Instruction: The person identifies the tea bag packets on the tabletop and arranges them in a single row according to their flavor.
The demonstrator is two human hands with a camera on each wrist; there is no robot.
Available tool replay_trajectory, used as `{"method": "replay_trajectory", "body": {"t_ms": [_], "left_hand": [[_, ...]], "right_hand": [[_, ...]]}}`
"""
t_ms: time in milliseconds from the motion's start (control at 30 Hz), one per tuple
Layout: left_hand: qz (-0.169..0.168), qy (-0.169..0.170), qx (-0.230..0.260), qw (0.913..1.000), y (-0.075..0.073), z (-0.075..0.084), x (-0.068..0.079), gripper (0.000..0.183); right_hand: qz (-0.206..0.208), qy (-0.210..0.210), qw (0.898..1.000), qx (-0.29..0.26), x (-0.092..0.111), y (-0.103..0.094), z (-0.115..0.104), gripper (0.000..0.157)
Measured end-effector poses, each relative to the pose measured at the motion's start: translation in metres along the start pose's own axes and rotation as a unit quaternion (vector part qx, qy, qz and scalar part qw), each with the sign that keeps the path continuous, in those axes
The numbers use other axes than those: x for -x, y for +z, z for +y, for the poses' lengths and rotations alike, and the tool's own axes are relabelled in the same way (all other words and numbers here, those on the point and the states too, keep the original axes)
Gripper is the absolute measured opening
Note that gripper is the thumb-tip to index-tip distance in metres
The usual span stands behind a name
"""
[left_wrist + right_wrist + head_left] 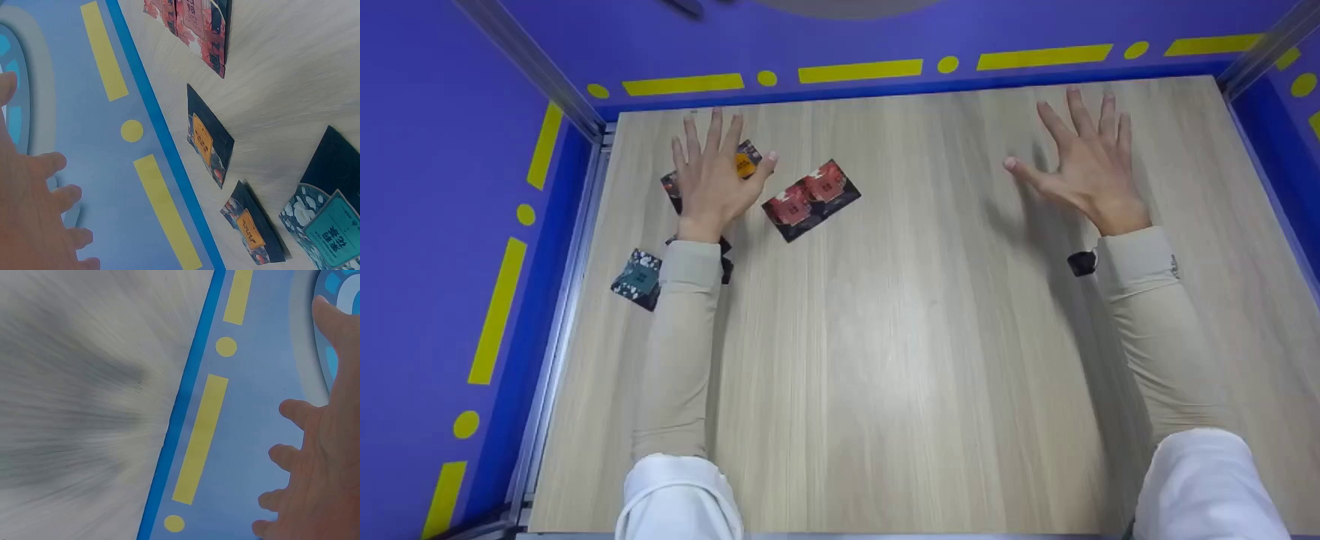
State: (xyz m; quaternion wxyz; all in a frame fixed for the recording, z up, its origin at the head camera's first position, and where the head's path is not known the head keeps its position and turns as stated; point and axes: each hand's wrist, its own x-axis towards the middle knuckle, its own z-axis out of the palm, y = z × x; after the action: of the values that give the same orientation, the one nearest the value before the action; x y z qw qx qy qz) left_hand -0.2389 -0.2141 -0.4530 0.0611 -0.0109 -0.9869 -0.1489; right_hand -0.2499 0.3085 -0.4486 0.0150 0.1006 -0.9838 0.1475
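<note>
My left hand [712, 180] is spread with straight fingers above several small flat square packets at the left of the table, holding nothing. An orange-labelled packet [748, 159] shows beside its thumb. Another packet [670, 189] is partly hidden behind the hand. In the left wrist view, a second orange-labelled packet [251, 225] lies near the first. A teal-labelled packet [637, 277] lies beside the left wrist. To the right of this hand, two red-labelled packets [812, 199] lie side by side. My right hand [1091, 169], also spread and holding nothing, is over the table's far right part.
The wood-grain table [885, 360] is bounded by blue walls with yellow bars and dots at the back [855, 45] and left. A metal rail [559, 330] runs along the left edge. A dark object [684, 7] shows at the top edge of the head view.
</note>
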Motion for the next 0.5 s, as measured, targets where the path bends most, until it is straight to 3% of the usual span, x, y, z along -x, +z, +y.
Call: {"method": "replay_trajectory", "body": {"t_ms": [500], "left_hand": [[0.005, -0.001, 0.009, 0.9999, 0.003, 0.003, 0.010, 0.089]], "right_hand": [[-0.005, -0.044, 0.999, -0.032, -0.019, 0.015, -0.025, 0.093]]}}
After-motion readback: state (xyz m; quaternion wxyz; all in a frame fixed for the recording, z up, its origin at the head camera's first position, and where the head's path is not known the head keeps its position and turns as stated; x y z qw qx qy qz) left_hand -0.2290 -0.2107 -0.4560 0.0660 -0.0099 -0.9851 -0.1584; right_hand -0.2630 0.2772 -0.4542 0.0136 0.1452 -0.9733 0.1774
